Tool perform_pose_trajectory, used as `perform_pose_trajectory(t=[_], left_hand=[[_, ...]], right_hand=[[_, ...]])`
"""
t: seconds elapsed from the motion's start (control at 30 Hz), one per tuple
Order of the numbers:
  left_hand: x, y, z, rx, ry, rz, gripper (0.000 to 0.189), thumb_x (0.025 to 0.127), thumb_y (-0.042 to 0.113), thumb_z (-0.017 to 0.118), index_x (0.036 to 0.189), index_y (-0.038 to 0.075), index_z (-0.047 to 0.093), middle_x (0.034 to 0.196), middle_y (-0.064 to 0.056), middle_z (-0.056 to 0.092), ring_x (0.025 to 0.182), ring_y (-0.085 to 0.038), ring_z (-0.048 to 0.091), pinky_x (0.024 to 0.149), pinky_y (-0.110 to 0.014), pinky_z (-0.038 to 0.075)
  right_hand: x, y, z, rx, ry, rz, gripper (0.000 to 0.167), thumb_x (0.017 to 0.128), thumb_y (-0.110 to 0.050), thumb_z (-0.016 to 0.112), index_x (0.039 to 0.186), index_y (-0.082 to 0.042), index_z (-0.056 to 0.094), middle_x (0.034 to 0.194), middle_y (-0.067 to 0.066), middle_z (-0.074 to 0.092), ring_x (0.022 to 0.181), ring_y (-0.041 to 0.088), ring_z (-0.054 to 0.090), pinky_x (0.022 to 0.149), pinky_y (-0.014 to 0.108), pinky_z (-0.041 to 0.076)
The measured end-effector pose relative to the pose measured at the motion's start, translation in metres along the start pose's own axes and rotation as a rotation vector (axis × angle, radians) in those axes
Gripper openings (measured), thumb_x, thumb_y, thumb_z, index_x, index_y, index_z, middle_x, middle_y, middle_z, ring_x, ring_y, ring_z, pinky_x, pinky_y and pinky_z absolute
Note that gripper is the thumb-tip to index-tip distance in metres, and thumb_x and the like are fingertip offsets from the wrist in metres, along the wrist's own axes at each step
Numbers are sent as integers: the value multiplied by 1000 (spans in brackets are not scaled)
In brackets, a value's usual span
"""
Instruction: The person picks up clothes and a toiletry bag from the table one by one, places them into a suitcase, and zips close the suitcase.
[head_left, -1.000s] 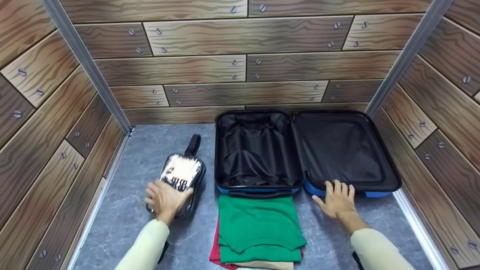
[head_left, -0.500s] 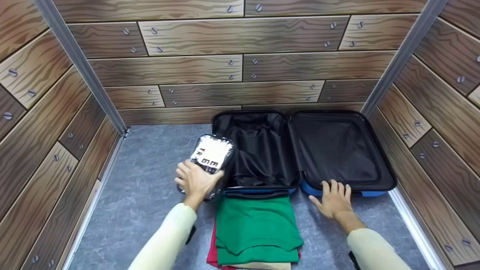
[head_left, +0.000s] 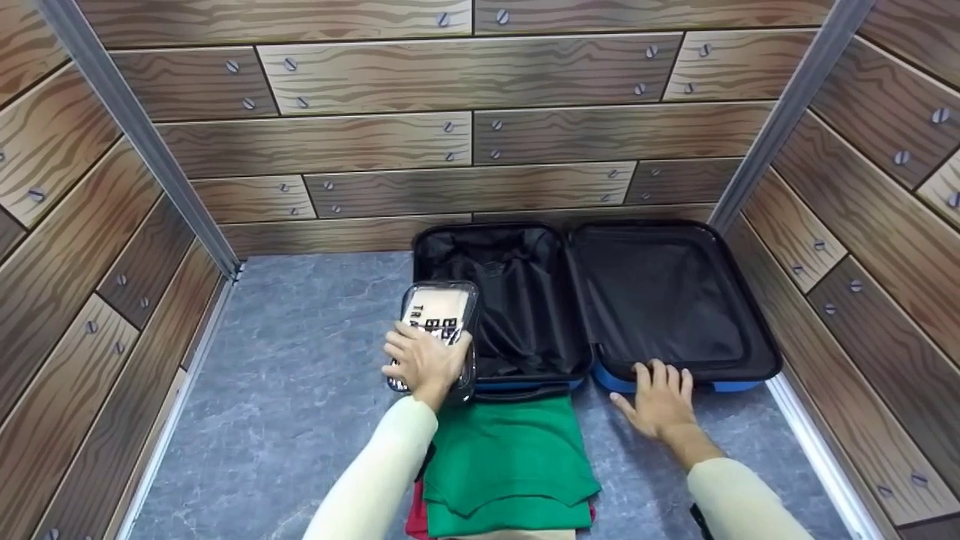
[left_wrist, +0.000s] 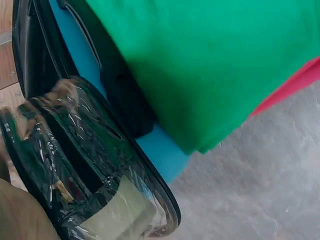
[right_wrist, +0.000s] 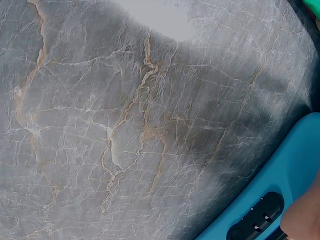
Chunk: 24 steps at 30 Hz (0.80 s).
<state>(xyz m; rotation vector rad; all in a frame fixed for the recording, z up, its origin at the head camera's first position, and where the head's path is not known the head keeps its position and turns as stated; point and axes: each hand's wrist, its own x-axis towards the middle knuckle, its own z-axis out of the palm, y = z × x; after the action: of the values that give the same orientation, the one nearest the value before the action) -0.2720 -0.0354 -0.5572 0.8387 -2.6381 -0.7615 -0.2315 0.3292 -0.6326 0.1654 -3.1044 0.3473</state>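
Observation:
My left hand (head_left: 429, 361) grips a clear pouch with black trim and black lettering (head_left: 442, 304) over the left edge of an open suitcase (head_left: 536, 319). Through the pouch's clear plastic (left_wrist: 107, 150), the left wrist view shows a black band and a pale item. The suitcase has a blue shell and black lining, and its two halves lie flat side by side. On the near rim of the right half rest the extended fingers of my right hand (head_left: 661, 401), thumb spread to the left. A black latch (right_wrist: 257, 217) on the blue shell shows in the right wrist view.
A folded green garment (head_left: 510, 457) lies in front of the suitcase's left half, with red cloth (head_left: 418, 510) and beige cloth beneath it. The grey marbled floor (head_left: 300, 360) is bounded by wood-patterned panels (head_left: 375, 135) on the visible sides.
My left hand has lifted the pouch from the floor at the left and carried it right to the suitcase's left edge. My right hand has stayed on the rim.

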Motion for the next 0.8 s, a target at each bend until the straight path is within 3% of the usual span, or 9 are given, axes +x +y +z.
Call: perform_pose_trajectory(t=[0.13, 0.23, 0.33, 0.47, 0.57, 0.7, 0.8], left_hand=[[-3, -4, 0, 12, -39, 16, 129, 61, 71, 74, 153, -4, 24, 140, -30, 37, 122, -44, 39, 95, -65, 33], [-5, -8, -5, -7, -78, 69, 125, 65, 74, 71, 153, -2, 24, 142, -30, 33, 125, -46, 36, 96, -67, 31], [-6, -16, -11, 21, -132, 165, 121, 69, 80, 65, 154, 4, 28, 145, -32, 30, 127, -48, 36, 95, -69, 33], [-12, -36, -18, 130, -178, 354, 113, 75, 87, 50, 158, 12, 27, 153, -32, 26, 133, -51, 35, 93, -67, 39], [-16, -55, -18, 198, -121, 559, 109, 80, 87, 41, 156, 9, 31, 154, -30, 29, 134, -50, 36, 95, -63, 40], [-17, -75, -10, 234, 58, 856, 102, 83, 82, 40, 145, 0, 44, 144, -25, 45, 131, -45, 42, 100, -60, 37], [-13, -83, -5, 239, 185, 999, 95, 83, 77, 43, 137, 0, 50, 135, -22, 52, 126, -41, 48, 101, -59, 38]], right_hand=[[1, 1, 1, 2, 13, -7, 70, 97, -50, 55, 139, 3, 40, 142, 34, 32, 131, 55, 26, 110, 71, 5], [2, 0, 1, 1, 11, -7, 69, 97, -50, 54, 139, 3, 39, 142, 34, 32, 132, 55, 25, 110, 71, 4], [2, -1, 3, 9, 6, -9, 70, 97, -50, 55, 140, 3, 39, 142, 34, 31, 132, 55, 25, 110, 71, 4], [1, -2, 5, 17, 4, -14, 71, 96, -50, 56, 140, 4, 39, 142, 34, 31, 132, 55, 26, 110, 71, 5], [0, -1, 6, 9, 21, -17, 70, 96, -49, 57, 139, 4, 40, 141, 33, 32, 131, 55, 26, 110, 70, 5], [0, 1, 7, 0, 51, -19, 69, 96, -47, 58, 138, 4, 41, 140, 33, 32, 130, 54, 27, 110, 70, 5], [1, 1, 7, 5, 52, -20, 69, 96, -48, 57, 138, 4, 41, 141, 33, 32, 131, 54, 27, 110, 70, 5]])
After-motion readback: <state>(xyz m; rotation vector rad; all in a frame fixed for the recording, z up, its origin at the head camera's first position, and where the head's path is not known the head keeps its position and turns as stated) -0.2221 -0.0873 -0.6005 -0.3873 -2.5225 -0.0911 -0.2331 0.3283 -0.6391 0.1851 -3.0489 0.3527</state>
